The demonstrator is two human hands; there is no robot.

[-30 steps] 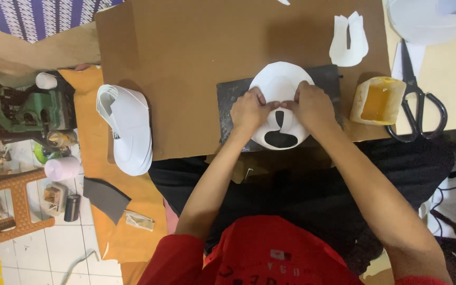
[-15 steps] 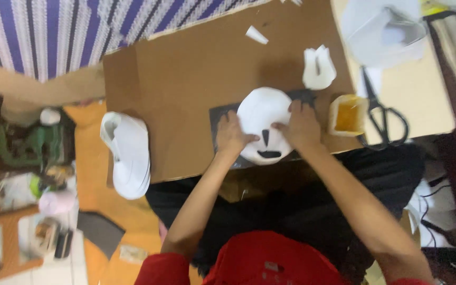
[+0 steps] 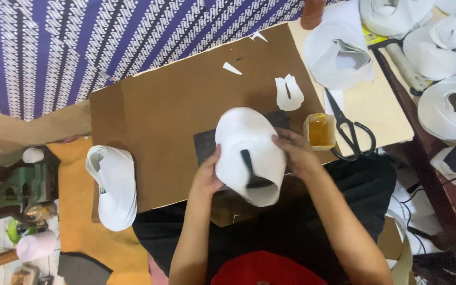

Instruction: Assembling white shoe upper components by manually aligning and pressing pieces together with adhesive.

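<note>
Mid-shaping, by the look: white shoe upper point(image 3: 249, 153) already curved, resting on the brown board point(image 3: 175, 132); gripped at its left edge by left hand point(image 3: 207, 177), right edge by right hand point(image 3: 294, 153); glue pot point(image 3: 320, 131) just right, seemingly unused yet.

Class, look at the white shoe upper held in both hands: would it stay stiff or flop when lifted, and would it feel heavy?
The white shoe upper probably flexes: it curves into an open shell between the left hand and right hand. It looks thin-walled, so likely light. It seems to hold its curve, so perhaps not fully limp.
</note>
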